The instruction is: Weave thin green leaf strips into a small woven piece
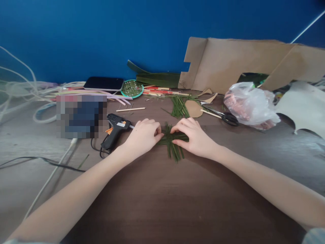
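Green leaf strips (pixel 175 151) lie crossed and woven together flat on the dark table, between my two hands. My left hand (pixel 145 135) is closed at their left end, thumb and forefinger pinched together at the strips. From the right, my right hand (pixel 194 136) curves over the weave, with its forefinger and thumb tips on either side of the horizontal strips, gripping them. Parts of the strips are hidden under the fingers. Just left of my left hand lies a black hot glue gun (pixel 116 130), its nozzle close to the wrist.
Behind my hands lie more cut leaf strips (pixel 178 107), a cardboard disc (pixel 194 109), scissors (pixel 225 117) and a thin stick (pixel 130 109). A plastic bag (pixel 251 105) sits at right before a cardboard sheet (pixel 228 64). A phone (pixel 103 83) and cables (pixel 50 184) are at left.
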Available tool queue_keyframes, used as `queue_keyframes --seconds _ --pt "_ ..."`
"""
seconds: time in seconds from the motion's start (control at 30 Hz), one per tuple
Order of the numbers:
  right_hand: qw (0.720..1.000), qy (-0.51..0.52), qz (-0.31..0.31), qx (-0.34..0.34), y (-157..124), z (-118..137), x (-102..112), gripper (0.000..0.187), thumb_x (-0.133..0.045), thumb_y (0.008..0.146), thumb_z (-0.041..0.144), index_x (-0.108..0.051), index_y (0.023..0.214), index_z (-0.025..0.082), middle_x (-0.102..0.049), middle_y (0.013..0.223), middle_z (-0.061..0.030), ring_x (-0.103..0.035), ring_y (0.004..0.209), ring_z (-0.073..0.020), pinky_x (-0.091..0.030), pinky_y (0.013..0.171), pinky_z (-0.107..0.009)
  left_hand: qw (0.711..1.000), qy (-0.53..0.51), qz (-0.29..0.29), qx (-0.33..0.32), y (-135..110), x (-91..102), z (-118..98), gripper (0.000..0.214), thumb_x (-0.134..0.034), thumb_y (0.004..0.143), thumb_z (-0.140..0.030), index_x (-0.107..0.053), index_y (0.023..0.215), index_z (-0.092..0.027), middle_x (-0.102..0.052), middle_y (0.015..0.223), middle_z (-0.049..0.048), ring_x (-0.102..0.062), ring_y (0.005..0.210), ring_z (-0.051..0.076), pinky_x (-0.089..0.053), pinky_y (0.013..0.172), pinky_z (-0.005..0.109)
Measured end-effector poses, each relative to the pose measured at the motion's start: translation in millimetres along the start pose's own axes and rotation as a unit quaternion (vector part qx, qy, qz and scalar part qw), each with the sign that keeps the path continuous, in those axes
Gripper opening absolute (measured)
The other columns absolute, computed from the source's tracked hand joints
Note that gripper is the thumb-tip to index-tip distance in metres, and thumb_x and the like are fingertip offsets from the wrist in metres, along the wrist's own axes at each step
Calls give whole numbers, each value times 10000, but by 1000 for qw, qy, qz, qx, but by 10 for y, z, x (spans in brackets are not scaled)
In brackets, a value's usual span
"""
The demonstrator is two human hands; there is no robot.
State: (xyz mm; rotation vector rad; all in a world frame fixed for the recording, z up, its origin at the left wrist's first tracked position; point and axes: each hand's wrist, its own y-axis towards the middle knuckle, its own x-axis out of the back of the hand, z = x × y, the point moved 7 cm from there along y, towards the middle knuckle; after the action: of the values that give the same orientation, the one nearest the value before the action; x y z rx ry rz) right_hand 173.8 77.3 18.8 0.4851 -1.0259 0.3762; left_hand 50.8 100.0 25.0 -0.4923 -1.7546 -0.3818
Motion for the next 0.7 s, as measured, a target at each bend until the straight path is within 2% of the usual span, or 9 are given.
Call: queue_keyframes --seconds 0.2,0.53,0.7 --pt "1000 8 11 21 5 40 -34 185 -571 824 240 -585 1006 216 -559 1006 -63 -434 991 -234 -346 844 -391 1000 -7 -4 1 -4 16 -1 136 -564 815 -242 -550 705 -164 -548 710 15 -493 741 184 -337 671 303" --pt "999 21 30 11 12 37 -53 195 -547 836 238 -593 1024 216 -563 1010 -60 -429 997 -227 -343 848 -389 1000 -20 -1 0 -9 16 -3 101 -550 791 -196 -552 693 -170 -546 704 14 -496 743 184 -346 674 301" --pt "999 30 21 2 3 18 -44 191 -553 824 235 -556 1015 227 -567 1019 -57 -435 1000 -233 -343 850 -394 999 -29 -12 -6 -10 30 -1 82 -559 780 -188 -545 701 -173 -557 725 14 -498 751 185 -358 676 302"
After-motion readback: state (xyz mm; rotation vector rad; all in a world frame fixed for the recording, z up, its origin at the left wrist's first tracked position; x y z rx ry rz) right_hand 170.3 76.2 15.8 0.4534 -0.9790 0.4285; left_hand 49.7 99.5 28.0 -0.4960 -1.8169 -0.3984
